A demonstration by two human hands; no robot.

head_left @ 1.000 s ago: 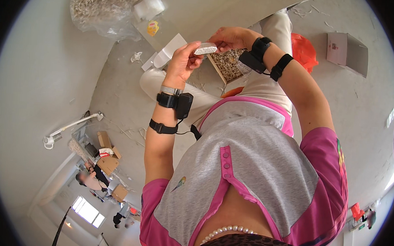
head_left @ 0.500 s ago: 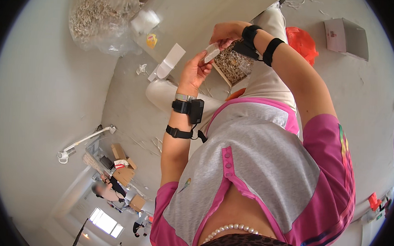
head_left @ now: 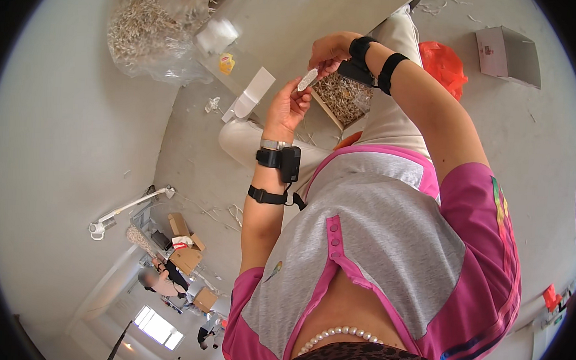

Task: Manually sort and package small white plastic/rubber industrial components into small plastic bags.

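Between my hands is a small, flat white piece (head_left: 307, 80) with a bumpy surface, its exact kind unclear. My left hand (head_left: 286, 109) pinches its near end between thumb and bent fingers. At its far end, the curled fingers of my right hand (head_left: 330, 54) close on the edge, partly hidden behind the hand. Just under my right wrist stands an open box (head_left: 331, 111) filled with shredded paper (head_left: 342, 93). Left of my left hand lies a folded white card (head_left: 256, 92).
A clear bag of shredded paper (head_left: 149, 32), crumpled white plastic (head_left: 217, 36) and a yellow packet (head_left: 226, 63) lie at far left. A red plastic bag (head_left: 442, 69) and an open grey-white box (head_left: 508, 56) stand at right. Other people (head_left: 165, 280) are by cardboard boxes (head_left: 185, 259).
The white piece has turned between my fingers, showing a narrower side now. Both hands stay close together, nearly in place. The whole view has shifted slightly.
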